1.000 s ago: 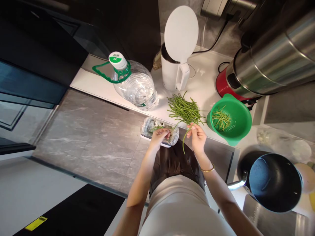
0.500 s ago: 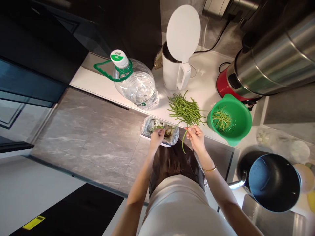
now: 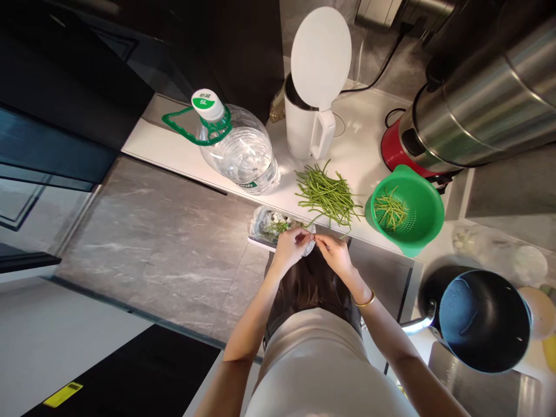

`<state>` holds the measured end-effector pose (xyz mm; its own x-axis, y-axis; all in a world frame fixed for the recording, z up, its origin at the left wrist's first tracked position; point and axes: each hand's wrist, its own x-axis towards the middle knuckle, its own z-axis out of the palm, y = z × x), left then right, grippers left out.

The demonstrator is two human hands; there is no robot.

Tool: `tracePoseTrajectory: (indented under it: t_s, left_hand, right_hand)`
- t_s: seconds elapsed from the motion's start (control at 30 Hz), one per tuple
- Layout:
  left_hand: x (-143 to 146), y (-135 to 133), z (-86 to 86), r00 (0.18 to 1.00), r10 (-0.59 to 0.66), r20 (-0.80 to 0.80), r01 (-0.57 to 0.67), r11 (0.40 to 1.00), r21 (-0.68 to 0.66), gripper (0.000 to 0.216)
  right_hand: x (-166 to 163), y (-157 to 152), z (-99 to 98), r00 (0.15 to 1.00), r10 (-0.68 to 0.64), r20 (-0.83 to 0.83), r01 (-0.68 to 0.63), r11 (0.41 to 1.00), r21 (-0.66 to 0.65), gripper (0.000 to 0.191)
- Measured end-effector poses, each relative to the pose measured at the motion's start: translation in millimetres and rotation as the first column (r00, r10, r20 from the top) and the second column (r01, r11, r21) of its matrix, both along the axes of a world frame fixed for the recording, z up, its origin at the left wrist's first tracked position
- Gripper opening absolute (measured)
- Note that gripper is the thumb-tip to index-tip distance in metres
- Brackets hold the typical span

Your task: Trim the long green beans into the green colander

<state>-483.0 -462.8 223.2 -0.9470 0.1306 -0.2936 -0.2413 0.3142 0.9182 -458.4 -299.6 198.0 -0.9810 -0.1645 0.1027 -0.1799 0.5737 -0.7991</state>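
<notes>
My left hand [image 3: 292,248] and my right hand [image 3: 334,253] meet fingertip to fingertip over the right end of a lined waste bin [image 3: 256,238]. Both are closed in a pinch on a thin green stem, mostly hidden by the fingers. White and green scraps [image 3: 278,223] lie inside the bin. Just beyond my right hand, a loose pile of long green stems [image 3: 326,196] rests on the white counter [image 3: 365,127]. To the right of the pile, a green colander [image 3: 423,217] holds several shorter stem pieces [image 3: 391,209].
A large water bottle [image 3: 243,152] and a white kettle [image 3: 300,130] with its lid up stand behind. On the right are a red and steel appliance [image 3: 399,142] and a dark pan [image 3: 490,324] whose handle points toward me. The grey floor [image 3: 156,231] lies left.
My right hand has moved left with the long stem it held, and my left hand has come up from inside the bin toward the right. Their fingertips now meet.
</notes>
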Motion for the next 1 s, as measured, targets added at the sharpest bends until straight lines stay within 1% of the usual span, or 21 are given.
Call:
tracePoseTrajectory:
  t_s: [0.03,0.1,0.17,0.23,0.27,0.33,0.37,0.4,0.47,0.53,0.57,0.63,0.7,0.77,0.83,0.93,1.0]
  left_hand:
    - [-1,-2,-1.9,0.998,0.004,0.063,-0.009,0.997,0.081,0.018]
    - [-2,-5,-5.4,0.983,0.006,0.183,-0.053,0.966,0.253,0.024]
    - [-3,-5,-7.7,0.958,-0.006,0.285,-0.110,0.914,0.391,0.027]
    - [-3,-2,-8.5,0.931,-0.030,0.363,-0.166,0.852,0.496,0.029]
    - [-3,0,-8.6,0.919,-0.041,0.391,-0.192,0.821,0.538,0.029]
    - [-4,4,-9.1,0.906,-0.055,0.421,-0.230,0.770,0.596,0.030]
    - [-4,6,-10.3,0.906,-0.046,0.422,-0.243,0.758,0.605,0.030]
    - [-4,7,-12.6,0.908,-0.029,0.418,-0.252,0.759,0.600,0.029]
    - [-4,4,-21.0,0.915,0.025,0.402,-0.266,0.787,0.557,0.030]
    - [-3,-4,-34.9,0.921,0.103,0.375,-0.287,0.830,0.479,0.030]
    - [-2,-9,-43.5,0.923,0.150,0.355,-0.299,0.859,0.415,0.030]
    - [0,-23,-62.6,0.918,0.254,0.303,-0.334,0.909,0.249,0.031]
    - [2,-38,-81.5,0.908,0.333,0.252,-0.365,0.927,0.090,0.031]
    - [2,-51,-97.9,0.897,0.385,0.217,-0.391,0.920,-0.012,0.029]
    - [2,-62,-110.3,0.886,0.427,0.180,-0.417,0.904,-0.096,0.024]
    - [0,-69,-121.3,0.873,0.475,0.114,-0.445,0.869,-0.216,0.015]
    - [-2,-69,-124.6,0.881,0.468,0.067,-0.433,0.856,-0.282,0.011]
  right_hand:
    - [1,0,0.6,1.000,-0.001,0.001,0.001,1.000,-0.016,0.019]
    - [2,0,1.8,0.999,-0.024,0.022,0.026,0.998,-0.065,0.019]
    - [4,-1,2.1,0.995,-0.065,0.069,0.073,0.990,-0.123,0.019]
    - [5,-5,1.7,0.983,-0.120,0.135,0.147,0.967,-0.207,0.018]
    - [6,-8,1.7,0.974,-0.149,0.174,0.191,0.947,-0.258,0.018]
    - [5,-13,3.0,0.947,-0.202,0.250,0.286,0.884,-0.369,0.019]
    - [4,-16,4.5,0.932,-0.228,0.282,0.334,0.844,-0.419,0.019]
    - [2,-17,6.7,0.917,-0.253,0.309,0.378,0.802,-0.463,0.019]
    - [-4,-17,12.3,0.887,-0.308,0.345,0.456,0.707,-0.540,0.018]
    - [-12,-10,18.4,0.855,-0.356,0.377,0.519,0.605,-0.604,0.018]
    - [-16,-5,21.2,0.841,-0.371,0.394,0.541,0.555,-0.632,0.018]
    - [-24,7,25.9,0.820,-0.382,0.427,0.569,0.464,-0.679,0.018]
    - [-29,20,29.1,0.811,-0.375,0.449,0.578,0.394,-0.715,0.017]
    - [-32,30,31.2,0.809,-0.368,0.459,0.578,0.347,-0.739,0.016]
    - [-32,36,32.4,0.803,-0.368,0.469,0.583,0.316,-0.749,0.015]
    - [-30,39,34.2,0.789,-0.388,0.477,0.593,0.273,-0.758,0.016]
    - [-30,39,36.3,0.786,-0.400,0.471,0.590,0.257,-0.766,0.016]
